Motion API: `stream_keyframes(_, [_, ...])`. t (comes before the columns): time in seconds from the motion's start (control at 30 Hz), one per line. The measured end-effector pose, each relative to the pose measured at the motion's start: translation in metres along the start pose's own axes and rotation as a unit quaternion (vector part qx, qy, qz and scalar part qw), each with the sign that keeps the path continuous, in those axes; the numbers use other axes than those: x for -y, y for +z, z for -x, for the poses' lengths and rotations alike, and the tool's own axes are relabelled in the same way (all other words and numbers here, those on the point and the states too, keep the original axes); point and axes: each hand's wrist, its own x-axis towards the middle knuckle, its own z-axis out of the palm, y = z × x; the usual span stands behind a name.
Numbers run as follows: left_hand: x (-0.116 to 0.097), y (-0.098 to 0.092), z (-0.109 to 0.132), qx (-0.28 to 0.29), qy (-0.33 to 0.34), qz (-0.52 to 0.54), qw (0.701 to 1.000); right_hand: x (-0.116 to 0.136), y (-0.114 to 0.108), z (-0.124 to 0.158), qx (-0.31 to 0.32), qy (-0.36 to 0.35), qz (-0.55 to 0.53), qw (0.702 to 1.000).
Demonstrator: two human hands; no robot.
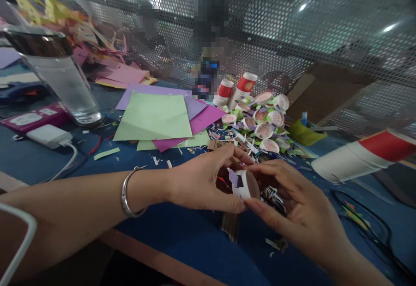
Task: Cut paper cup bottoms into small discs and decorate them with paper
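Observation:
Between my hands is a cut-down paper cup base, white at the rim, tilted on its side with a brownish round end toward the right. A small purple paper piece sticks out of a slot in its wall. My left hand, with a silver bangle at the wrist, curls its thumb and fingers round the left side. From the right, my right hand grips the rim between thumb and fingers. Beyond them lies a heap of similar cup bases with green and purple paper bits.
Sheets of green paper and purple paper lie left of the heap. A water bottle and white charger stand at left. Stacked paper cups lean at right, near a black cable. Paper scraps litter the blue table; perforated metal rises behind.

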Motion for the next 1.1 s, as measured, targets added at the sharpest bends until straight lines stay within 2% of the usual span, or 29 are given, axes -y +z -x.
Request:
stream_keyframes(0.2, [0.001, 0.003, 0.001, -0.017, -0.007, -0.032, 0.999, 0.002, 0.0, -0.001, -0.012, -0.007, 0.03, 0.999])
stream_keyframes(0.33, [0.0, 0.008, 0.002, -0.011, -0.019, 0.014, 1.0, 0.002, 0.001, -0.001, -0.012, -0.009, 0.039, 0.999])
stream_keyframes(0.5, [-0.004, 0.013, 0.005, -0.029, -0.034, 0.024, 0.999, 0.001, 0.001, -0.001, -0.017, -0.017, 0.063, 0.998])
stream_keyframes(0.63, [-0.004, 0.012, 0.005, -0.038, -0.046, 0.08, 0.995, 0.002, 0.002, -0.001, -0.013, -0.021, 0.068, 0.997])
stream_keyframes(0.9, [-0.003, 0.01, -0.005, -0.097, -0.132, 0.22, 0.962, 0.002, 0.009, 0.0, -0.01, -0.049, 0.086, 0.995])
stream_keyframes(1.0, [-0.008, 0.007, -0.007, -0.116, -0.144, 0.238, 0.953, 0.0, 0.009, 0.001, -0.019, -0.047, 0.093, 0.994])
stream_keyframes(1.1, [-0.011, 0.003, -0.008, -0.113, -0.172, 0.236, 0.95, -0.002, 0.009, 0.001, -0.014, -0.044, 0.081, 0.996])
